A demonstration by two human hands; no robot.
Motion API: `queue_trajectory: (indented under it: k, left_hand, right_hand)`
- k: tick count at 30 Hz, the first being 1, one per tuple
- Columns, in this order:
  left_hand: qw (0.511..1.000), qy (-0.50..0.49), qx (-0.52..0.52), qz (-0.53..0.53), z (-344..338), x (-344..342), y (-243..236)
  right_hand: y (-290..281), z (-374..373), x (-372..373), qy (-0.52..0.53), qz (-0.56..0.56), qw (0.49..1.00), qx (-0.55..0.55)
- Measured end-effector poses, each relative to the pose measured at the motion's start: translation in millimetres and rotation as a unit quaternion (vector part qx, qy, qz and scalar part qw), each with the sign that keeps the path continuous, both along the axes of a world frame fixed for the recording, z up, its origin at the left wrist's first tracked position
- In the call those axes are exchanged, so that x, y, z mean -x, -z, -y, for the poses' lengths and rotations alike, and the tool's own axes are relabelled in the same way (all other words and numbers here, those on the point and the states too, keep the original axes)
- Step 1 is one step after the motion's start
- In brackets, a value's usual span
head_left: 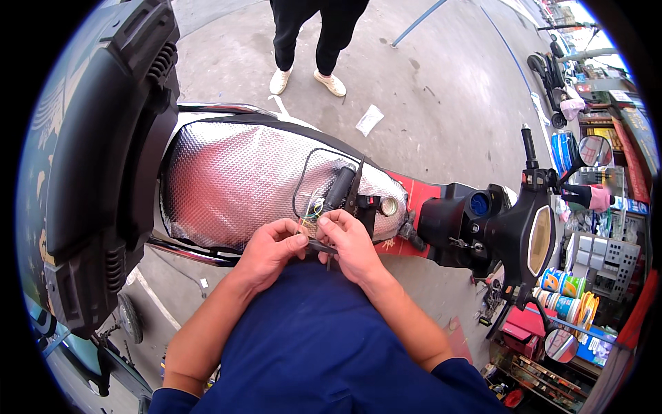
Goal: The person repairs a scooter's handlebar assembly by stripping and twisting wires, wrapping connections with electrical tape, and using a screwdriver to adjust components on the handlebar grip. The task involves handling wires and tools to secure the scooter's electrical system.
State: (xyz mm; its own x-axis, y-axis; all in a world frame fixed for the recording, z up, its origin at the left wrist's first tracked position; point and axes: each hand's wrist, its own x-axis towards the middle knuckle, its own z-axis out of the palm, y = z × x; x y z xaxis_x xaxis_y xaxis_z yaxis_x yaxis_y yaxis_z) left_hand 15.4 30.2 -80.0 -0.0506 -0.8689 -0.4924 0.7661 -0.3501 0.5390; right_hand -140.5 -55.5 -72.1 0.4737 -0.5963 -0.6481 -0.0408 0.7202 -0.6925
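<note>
Close to my body, my left hand (pixel 274 250) and my right hand (pixel 349 247) are almost touching, fingertips pinched on thin wires (pixel 315 209). The wires are yellow, green and white, and fan upward from between my fingers. Just beyond them, a black cylindrical handlebar grip (pixel 339 188) lies on the scooter's silver quilted seat cover (pixel 238 162), with a black cable (pixel 298 181) looping beside it. A dark pointed tool (pixel 356 185) rests right of the grip, near a round metallic roll (pixel 389 206). My fingers hide the wire ends.
Handlebars (pixel 529 179) with mirrors rise at the right, and a large black case (pixel 110 159) stands at the left. Across the scooter a person in black trousers (pixel 318 31) stands on the concrete. Shelves and colourful spools (pixel 569 284) crowd the far right.
</note>
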Motion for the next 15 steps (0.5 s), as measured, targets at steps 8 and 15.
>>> queue_trajectory:
  k: [8,15]
  left_hand:
    - [0.998,0.050,-0.025,-0.006,3,-18,-12]
    - [0.932,0.027,-0.050,0.357,4,-28,-23]
  right_hand:
    - [5,10,-5,-0.081,-0.045,0.994,0.049]
    - [-2,10,6,-0.087,-0.003,0.996,0.032]
